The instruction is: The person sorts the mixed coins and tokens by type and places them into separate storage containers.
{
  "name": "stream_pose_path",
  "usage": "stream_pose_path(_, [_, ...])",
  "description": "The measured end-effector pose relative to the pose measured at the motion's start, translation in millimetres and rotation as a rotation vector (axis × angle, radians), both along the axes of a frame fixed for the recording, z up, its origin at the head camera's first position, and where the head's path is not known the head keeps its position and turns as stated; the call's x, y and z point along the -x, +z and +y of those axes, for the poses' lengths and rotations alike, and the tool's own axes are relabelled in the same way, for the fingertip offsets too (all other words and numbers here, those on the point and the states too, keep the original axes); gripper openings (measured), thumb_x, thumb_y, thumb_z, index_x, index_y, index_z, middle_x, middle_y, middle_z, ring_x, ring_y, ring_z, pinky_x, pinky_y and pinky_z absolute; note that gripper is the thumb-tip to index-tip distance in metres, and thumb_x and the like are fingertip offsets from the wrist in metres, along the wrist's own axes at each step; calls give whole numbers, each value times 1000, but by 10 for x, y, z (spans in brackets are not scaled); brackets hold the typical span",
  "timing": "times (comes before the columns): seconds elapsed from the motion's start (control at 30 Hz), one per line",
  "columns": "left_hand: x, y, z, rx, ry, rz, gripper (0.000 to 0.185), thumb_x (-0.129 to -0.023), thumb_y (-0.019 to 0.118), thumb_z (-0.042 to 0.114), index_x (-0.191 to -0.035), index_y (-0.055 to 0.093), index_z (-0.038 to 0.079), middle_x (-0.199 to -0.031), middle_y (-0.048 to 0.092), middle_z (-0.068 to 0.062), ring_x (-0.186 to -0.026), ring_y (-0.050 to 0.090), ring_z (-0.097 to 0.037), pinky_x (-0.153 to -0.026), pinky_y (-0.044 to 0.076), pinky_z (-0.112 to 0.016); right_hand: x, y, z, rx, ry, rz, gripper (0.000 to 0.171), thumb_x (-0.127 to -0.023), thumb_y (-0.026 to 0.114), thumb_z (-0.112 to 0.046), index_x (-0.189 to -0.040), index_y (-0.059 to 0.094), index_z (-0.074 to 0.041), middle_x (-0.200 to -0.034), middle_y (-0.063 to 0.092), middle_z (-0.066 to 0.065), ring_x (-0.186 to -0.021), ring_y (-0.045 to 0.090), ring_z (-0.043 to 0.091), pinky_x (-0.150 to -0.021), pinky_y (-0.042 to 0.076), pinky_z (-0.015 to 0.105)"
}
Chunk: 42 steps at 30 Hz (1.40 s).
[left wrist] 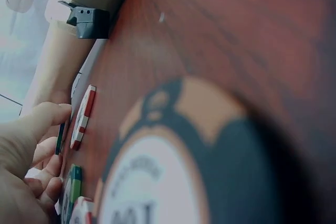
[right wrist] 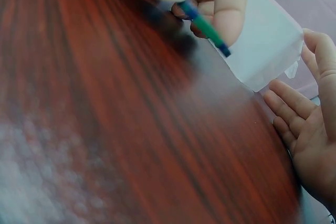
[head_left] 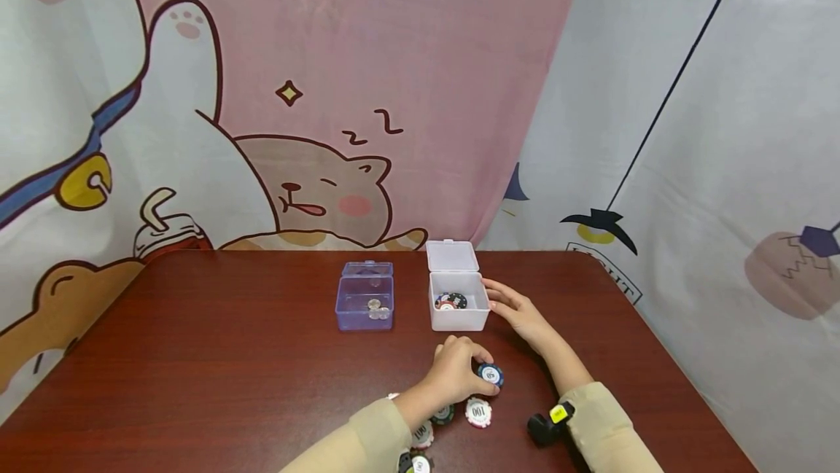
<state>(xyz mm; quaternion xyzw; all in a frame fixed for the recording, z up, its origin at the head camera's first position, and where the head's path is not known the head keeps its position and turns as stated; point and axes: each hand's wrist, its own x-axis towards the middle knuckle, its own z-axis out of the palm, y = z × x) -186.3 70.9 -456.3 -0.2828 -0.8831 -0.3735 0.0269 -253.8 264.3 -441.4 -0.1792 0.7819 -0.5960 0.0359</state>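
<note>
My left hand [head_left: 454, 371] pinches a blue poker chip [head_left: 490, 376] between thumb and fingers, above the table in front of the white box. In the right wrist view that chip [right wrist: 207, 30] appears edge-on, with green and blue on its rim. The white plastic box [head_left: 459, 321] has its lid raised, and several poker chips [head_left: 450, 301] lie inside. My right hand [head_left: 523, 318] rests with extended fingers against the box's right side. Beneath and beside my left hand lie loose chips, including a red-and-white 100 chip [head_left: 478, 412] and a green one [left wrist: 72, 190].
A blue translucent box [head_left: 364, 321], lid raised, stands left of the white one with several clear round pieces [head_left: 375, 307] inside. Close to the left wrist camera is a black-and-orange chip [left wrist: 226, 177]. The brown table [head_left: 197, 356] meets a printed curtain [head_left: 420, 94] behind.
</note>
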Motion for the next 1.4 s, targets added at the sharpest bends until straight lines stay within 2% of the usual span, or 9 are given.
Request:
stream_pose_path(0.27, [7,19,-17,-79,-24,-14,30,-61,89,24,-85,75,15,-76,56,15,-77,42,-3,-70,34,-23,4,5,-2,5,7,16,49,-97,53,-3,-144,39,2,-134,48,29,-123,45,42,-100,31,54])
stream_pose_path(0.5, [-4,76,-32,-113,-45,54,31,-61,87,24,-88,76,15,-80,61,14,-80,46,-6,-74,36,-21,-8,13,-13,8,10,22,49,-97,53,-3,-143,39,3,-134,48,30,-123,44,43,-100,29,58])
stream_pose_path(0.8, [-23,182,-97,-171,-41,101,32,-62,85,21,-91,76,13,-87,64,10,-84,46,-6,-77,37,-20,2,7,-12,12,12,20,49,-97,52,-2,-143,39,3,-134,48,30,-123,45,43,-100,30,57])
stream_pose_path(0.87, [-19,196,-113,-173,-35,101,32,-62,85,21,-92,76,13,-89,64,9,-85,46,-6,-77,37,-20,54,-75,18,12,9,23,49,-97,52,-3,-143,39,1,-134,48,29,-123,45,43,-100,29,57])
stream_pose_path(1.03, [-5,238,-157,-197,-32,102,34,-61,85,19,-93,76,11,-90,64,8,-89,48,-8,-80,38,-22,149,-255,80,-3,-12,41,48,-97,55,-11,-143,43,-6,-133,52,23,-122,48,36,-99,34,49])
stream_pose_path(1.13, [27,283,-187,-222,-32,122,35,-62,85,18,-94,76,8,-93,66,4,-93,51,-11,-84,41,-24,136,-246,76,-13,-14,68,48,-96,56,-13,-142,45,-8,-131,54,20,-119,52,29,-96,38,40])
stream_pose_path(1.23, [75,340,-211,-247,-27,152,34,-62,85,17,-93,76,7,-92,69,3,-95,55,-13,-88,41,-27,138,-250,81,-23,-10,109,46,-96,55,-11,-142,46,-8,-129,56,20,-116,54,25,-93,40,37])
stream_pose_path(1.4, [139,433,-257,-269,5,152,32,-61,85,15,-91,76,8,-89,68,4,-92,53,-14,-84,41,-28,144,-248,86,-21,-6,99,47,-97,55,-12,-142,45,-7,-130,54,23,-118,52,31,-95,39,38])
